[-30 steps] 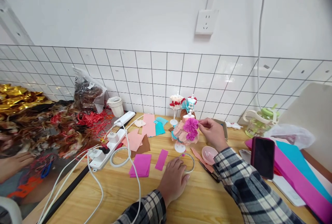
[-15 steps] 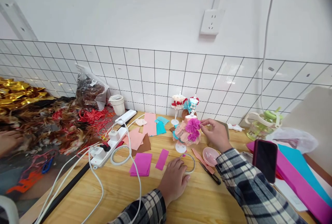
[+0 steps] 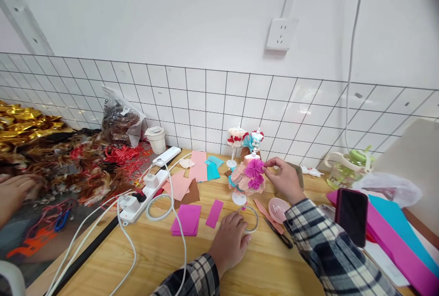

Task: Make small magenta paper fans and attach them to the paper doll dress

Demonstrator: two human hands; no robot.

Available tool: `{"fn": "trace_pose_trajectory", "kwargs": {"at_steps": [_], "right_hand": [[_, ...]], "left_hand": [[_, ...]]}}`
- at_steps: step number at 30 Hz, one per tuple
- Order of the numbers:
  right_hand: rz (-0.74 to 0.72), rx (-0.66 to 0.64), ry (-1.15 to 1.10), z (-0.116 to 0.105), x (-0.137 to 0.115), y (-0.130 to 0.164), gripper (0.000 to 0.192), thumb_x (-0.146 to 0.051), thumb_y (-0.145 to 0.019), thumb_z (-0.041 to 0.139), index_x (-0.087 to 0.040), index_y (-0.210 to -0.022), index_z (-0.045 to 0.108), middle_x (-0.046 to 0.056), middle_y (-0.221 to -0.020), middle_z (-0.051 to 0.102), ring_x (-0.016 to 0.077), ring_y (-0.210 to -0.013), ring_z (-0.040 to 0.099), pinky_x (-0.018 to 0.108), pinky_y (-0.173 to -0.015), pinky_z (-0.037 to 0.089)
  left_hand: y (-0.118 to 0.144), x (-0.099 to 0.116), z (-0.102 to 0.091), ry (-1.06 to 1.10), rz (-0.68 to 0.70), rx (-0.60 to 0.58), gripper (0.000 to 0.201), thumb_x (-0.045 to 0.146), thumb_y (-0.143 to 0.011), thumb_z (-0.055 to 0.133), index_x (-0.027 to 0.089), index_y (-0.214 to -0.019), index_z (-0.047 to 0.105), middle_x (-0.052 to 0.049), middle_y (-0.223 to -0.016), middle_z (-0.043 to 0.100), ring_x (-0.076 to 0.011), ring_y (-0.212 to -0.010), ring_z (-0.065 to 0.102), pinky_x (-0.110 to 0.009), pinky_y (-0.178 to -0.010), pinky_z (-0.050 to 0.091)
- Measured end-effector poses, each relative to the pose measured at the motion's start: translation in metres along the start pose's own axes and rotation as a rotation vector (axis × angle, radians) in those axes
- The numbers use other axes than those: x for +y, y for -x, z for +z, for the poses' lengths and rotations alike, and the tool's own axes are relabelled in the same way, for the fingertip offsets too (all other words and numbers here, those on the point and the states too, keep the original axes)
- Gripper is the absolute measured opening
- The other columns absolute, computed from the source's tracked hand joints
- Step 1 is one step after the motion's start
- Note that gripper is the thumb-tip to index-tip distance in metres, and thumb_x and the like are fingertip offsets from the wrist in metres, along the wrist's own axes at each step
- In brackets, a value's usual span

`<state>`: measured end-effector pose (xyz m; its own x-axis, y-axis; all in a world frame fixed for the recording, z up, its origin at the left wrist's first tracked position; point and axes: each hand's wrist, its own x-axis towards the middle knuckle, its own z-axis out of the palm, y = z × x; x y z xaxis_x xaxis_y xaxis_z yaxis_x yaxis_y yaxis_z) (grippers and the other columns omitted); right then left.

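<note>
Starting at the tabletop's left edge: another person's hand (image 3: 13, 193) rests in a heap of red, brown and gold scraps (image 3: 65, 163), a touch further in than a sec ago. Nxt, a white power strip (image 3: 144, 191) w/ plugged chargers, cables trailing to the near edge. Pink, brown and teal paper pieces (image 3: 192, 175) lie toward the back edge; two magenta rectangles (image 3: 197, 216) sit nearer the front.

Left hand (image 3: 229, 243) lies palm-down near the front edge, fingers loosely spread, tips touching a thin wire ring (image 3: 252, 218); it has barely shifted over the last sec, so it looks like a brace, not a grip.

Mid-table, toward the back edge, stands the small paper dress on its white stand (image 3: 247, 177), w/ a magenta paper flower (image 3: 254, 168) on its front. Right hand (image 3: 286, 179) is at the flower's right side, thumb and forefinger pinching its edge. Same pinch as a sec ago, hand only nudged slightly, so prob. fine adjustment of the flower, dress staying put.

Behind: two more mini dress forms (image 3: 245, 138). Right of the hand: pink dish (image 3: 277, 207), small scissors (image 3: 279, 236), dark phone (image 3: 350, 216), magenta and teal sheets (image 3: 398, 223) at the right edge, green bottle (image 3: 346, 168) at the back.
</note>
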<state>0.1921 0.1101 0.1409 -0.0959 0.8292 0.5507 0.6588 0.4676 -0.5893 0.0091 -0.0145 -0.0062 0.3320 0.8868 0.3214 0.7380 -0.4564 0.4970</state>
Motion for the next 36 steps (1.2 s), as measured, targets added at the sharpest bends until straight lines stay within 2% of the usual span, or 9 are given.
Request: {"fn": "trace_pose_trajectory", "kwargs": {"at_steps": [17,27,32,36], "right_hand": [[0.052,-0.053,-0.195,0.008,0.019,-0.003,0.023,-0.040,-0.072,0.066,-0.021,-0.084,0.062,0.004,-0.086,0.069,0.0205,-0.082,0.064,0.034,-0.077,0.049],[0.060,-0.057,-0.141,0.000,0.021,0.005,0.026,-0.044,-0.074,0.063,-0.022,-0.088,0.064,0.005,-0.090,0.069,0.0212,-0.084,0.064,0.036,-0.078,0.049],[0.012,0.057,-0.111,-0.003,0.022,0.011,0.028,-0.045,-0.077,0.062,-0.022,-0.092,0.062,0.006,-0.101,0.066,0.0236,-0.097,0.060,0.039,-0.087,0.046],[-0.006,0.204,-0.067,-0.002,0.017,0.044,0.023,-0.039,-0.083,0.055,-0.021,-0.096,0.061,0.008,-0.099,0.064,0.0230,-0.095,0.058,0.039,-0.085,0.045]], "left_hand": [[0.000,0.000,0.000,0.014,-0.012,-0.007,0.027,0.026,-0.083,0.056,0.023,-0.110,0.055,-0.006,-0.118,0.054,-0.0245,-0.121,0.041,-0.045,-0.106,0.033],[-0.001,-0.001,0.001,0.011,0.004,0.009,0.027,0.024,-0.082,0.056,0.023,-0.109,0.054,-0.006,-0.116,0.054,-0.0247,-0.119,0.044,-0.045,-0.104,0.035],[-0.001,-0.003,0.003,-0.006,0.016,0.002,0.027,0.025,-0.084,0.053,0.024,-0.111,0.054,-0.007,-0.118,0.054,-0.0255,-0.120,0.043,-0.046,-0.103,0.036],[-0.002,-0.001,0.000,-0.003,0.005,-0.006,0.026,0.024,-0.085,0.053,0.024,-0.111,0.054,-0.006,-0.118,0.054,-0.0248,-0.120,0.042,-0.045,-0.104,0.035]]}}
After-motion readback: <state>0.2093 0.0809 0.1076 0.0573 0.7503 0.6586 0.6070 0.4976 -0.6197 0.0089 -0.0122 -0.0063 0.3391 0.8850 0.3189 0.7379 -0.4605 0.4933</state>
